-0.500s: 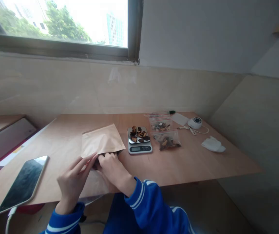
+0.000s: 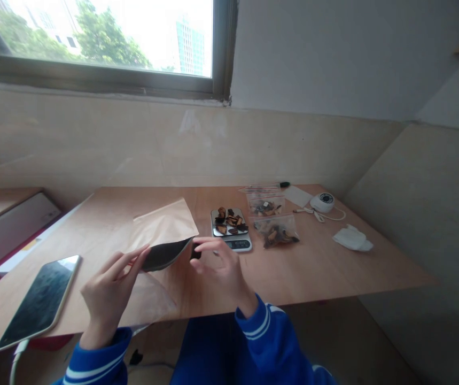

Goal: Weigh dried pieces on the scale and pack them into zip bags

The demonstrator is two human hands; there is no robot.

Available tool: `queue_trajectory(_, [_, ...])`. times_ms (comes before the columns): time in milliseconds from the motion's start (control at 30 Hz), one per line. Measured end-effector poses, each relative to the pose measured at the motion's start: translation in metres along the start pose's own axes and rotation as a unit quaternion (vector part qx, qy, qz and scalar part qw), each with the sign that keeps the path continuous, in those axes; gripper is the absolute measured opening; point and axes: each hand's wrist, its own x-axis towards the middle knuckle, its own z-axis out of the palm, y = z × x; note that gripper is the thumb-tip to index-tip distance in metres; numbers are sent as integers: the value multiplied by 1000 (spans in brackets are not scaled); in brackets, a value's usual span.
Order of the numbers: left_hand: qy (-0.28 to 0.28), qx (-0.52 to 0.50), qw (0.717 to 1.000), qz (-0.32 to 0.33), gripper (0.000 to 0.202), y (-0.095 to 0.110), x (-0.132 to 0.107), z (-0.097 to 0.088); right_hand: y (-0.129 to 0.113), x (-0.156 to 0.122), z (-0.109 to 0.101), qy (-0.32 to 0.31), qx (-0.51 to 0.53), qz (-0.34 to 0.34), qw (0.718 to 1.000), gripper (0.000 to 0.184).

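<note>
My left hand (image 2: 111, 291) pinches the left edge of a brown paper bag (image 2: 169, 222), whose mouth gapes toward me and shows a dark inside. Just right of that mouth, my right hand (image 2: 223, 264) has a small dark dried piece (image 2: 195, 251) between thumb and fingers. Behind my right hand stands a small kitchen scale (image 2: 243, 245), partly covered by the fingers. Several dried brown slices (image 2: 231, 220) lie on its plate. A clear plastic sheet or bag (image 2: 153, 299) lies under the paper bag's near side.
A zip bag of dried pieces (image 2: 279, 235) lies right of the scale, with another zip bag (image 2: 265, 203) behind it. Farther right are a white camera (image 2: 322, 202) with its cable and a crumpled white tissue (image 2: 352, 238). A phone (image 2: 39, 302) on a charging cable rests at left.
My right hand has come out of the bag and moved right, with a dark piece in its fingers. The bag's mouth now stands wide; my left hand shifted slightly left.
</note>
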Motion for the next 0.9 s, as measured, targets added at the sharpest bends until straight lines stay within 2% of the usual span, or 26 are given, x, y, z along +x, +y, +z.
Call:
queue_trajectory(133, [7, -18, 1000, 10, 18, -4, -4, -1, 43, 15, -41, 123, -9, 98, 988, 20])
queue_trajectory(233, [3, -21, 1000, 20, 18, -6, -8, 0, 92, 39, -73, 144, -48, 144, 978, 26])
queue_trajectory(300, [1, -18, 999, 27, 18, -7, -11, 1, 123, 56, -89, 85, -118, 177, 973, 28])
queue_trajectory(367, [6, -15, 999, 34, 18, -8, -13, 2, 147, 68, -98, 18, -204, 208, 956, 23])
queue_trajectory(467, [6, -14, 999, 38, 19, -10, -16, 3, 167, 76, -100, -32, -249, 228, 941, 12])
queue_trajectory(567, [-9, -24, 999, 41, 19, -12, -18, 2, 173, 74, -99, -46, -247, 233, 939, 12])
queue_trajectory(733, [-5, -27, 999, 33, 19, -15, -18, -2, 160, 73, -105, -25, -230, 237, 944, 39])
queue_trajectory(800, [-2, -27, 999, 31, 19, -13, -17, -1, 143, 74, -105, 10, -196, 223, 955, 42])
queue_trajectory(900, [-4, -28, 999, 32, 19, -6, -15, 1, 98, 74, -93, 70, -49, 188, 979, 47])
